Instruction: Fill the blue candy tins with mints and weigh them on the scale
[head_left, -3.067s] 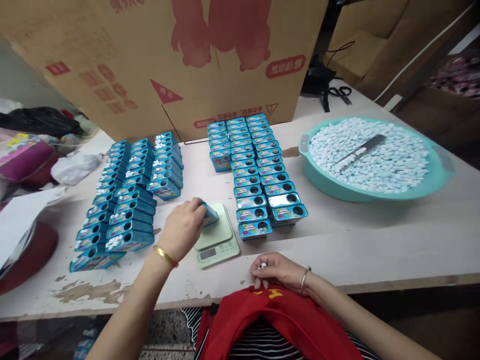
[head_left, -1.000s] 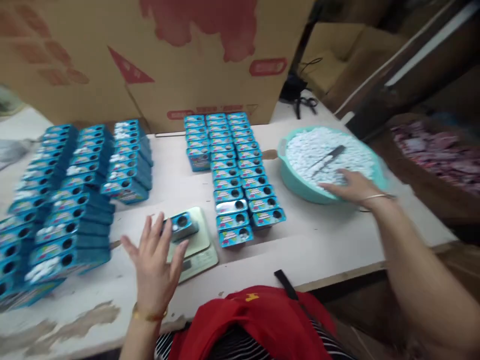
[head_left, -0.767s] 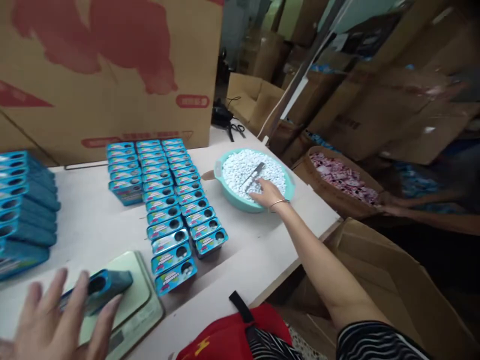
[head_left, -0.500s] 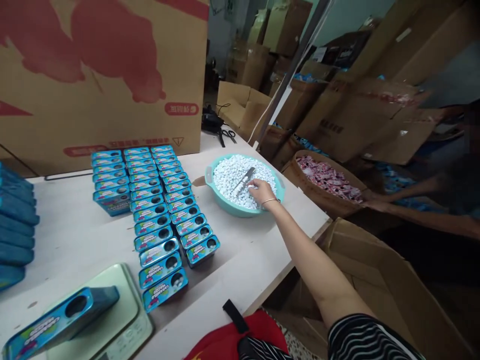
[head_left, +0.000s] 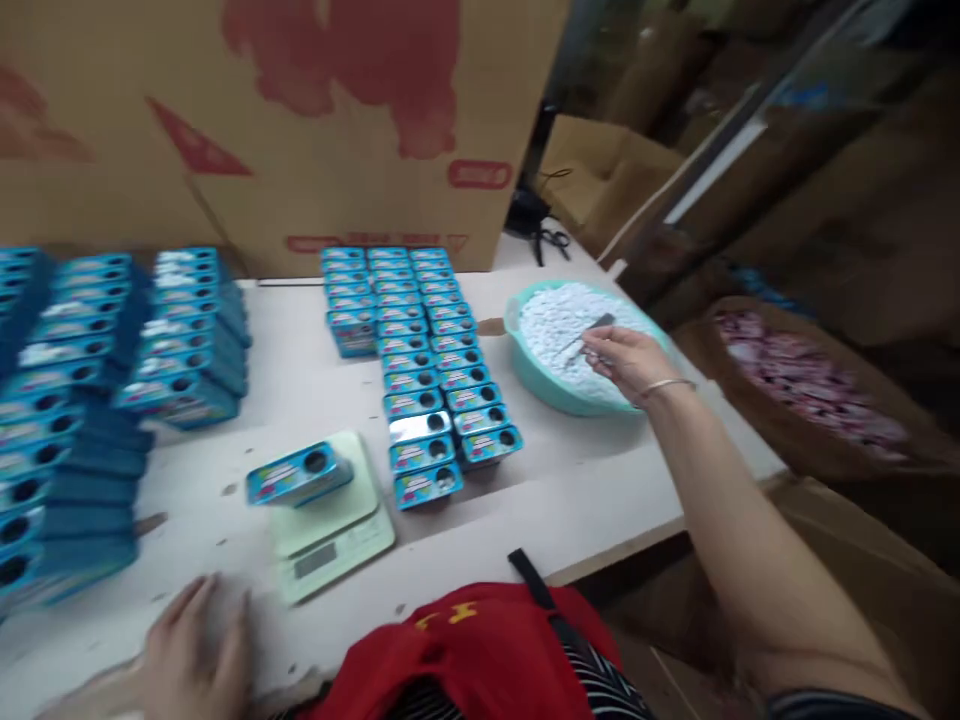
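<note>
A turquoise bowl (head_left: 559,393) full of small white candies (head_left: 555,320) stands toward the table's right side. Over its near right part, my right hand (head_left: 626,360) has its fingers pinched together; whatever they hold is too small to make out. A metal scoop (head_left: 592,335) lies on the candies beside the fingertips. My left hand (head_left: 196,650) rests on the table at the lower left, fingers apart and blurred, holding nothing. Above it, a blue tin (head_left: 292,478) with a round hole sits on a pale green scale (head_left: 337,560).
Rows of blue tins (head_left: 412,405) stand mid-table, with more tins (head_left: 195,340) at the left. A large cardboard box (head_left: 360,120) stands behind them. Black scissors (head_left: 551,240) lie at the back. Right of the table is a container of pink wrapped candies (head_left: 810,390).
The view has swung left, bringing the whole scale, more tins and my left hand into sight. My right hand remains at the bowl, fingers pinched.
</note>
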